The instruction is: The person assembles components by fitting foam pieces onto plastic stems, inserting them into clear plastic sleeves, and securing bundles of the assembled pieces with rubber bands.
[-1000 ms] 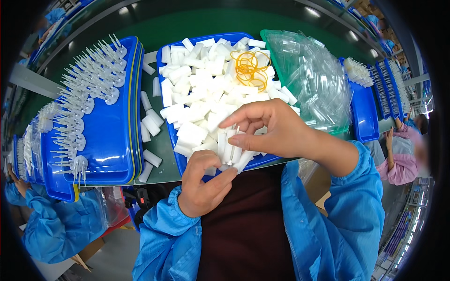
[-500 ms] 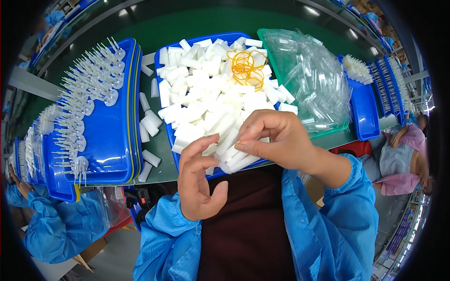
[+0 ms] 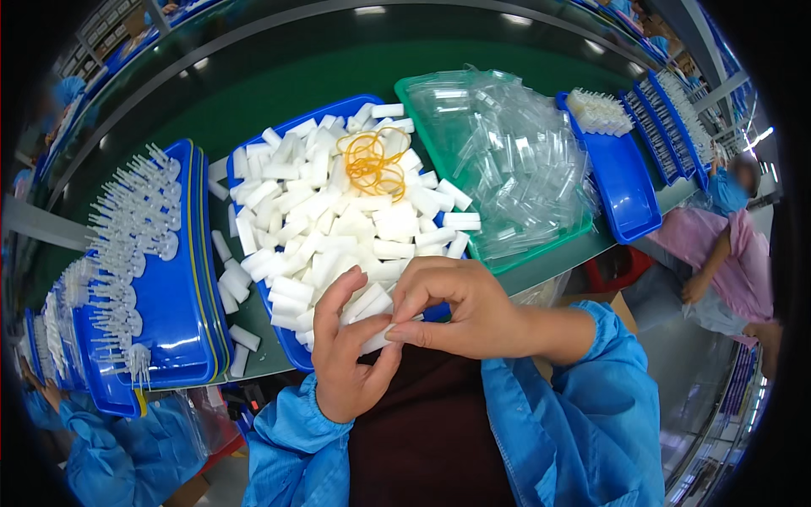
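Observation:
Between my hands is a small bundle of white foam pieces (image 3: 366, 305), short and rod-like, at the near edge of the heap. My left hand (image 3: 345, 365) is closed around the bundle from the left, fingers behind it and thumb curled in front. From the right comes my right hand (image 3: 460, 308), thumb and fingertips pinched together against the bundle's side; what lies between them is too small to make out. Beyond my hands, many similar foam pieces fill a blue tray (image 3: 297, 356), and a tangle of orange rubber bands (image 3: 372, 166) lies on top of them.
To the right, a green tray (image 3: 411, 88) holds clear plastic sleeves. Farther right is a blue tray (image 3: 623, 190) with white bristly parts. Stacked blue trays (image 3: 173, 313) at left carry white pronged parts. Loose foam pieces (image 3: 235, 280) lie between trays. Other people sit at both sides.
The view has shifted, so the trays appear lower and farther left. My hands have drawn closer together around the foam pieces, and my left thumb has curled inward.

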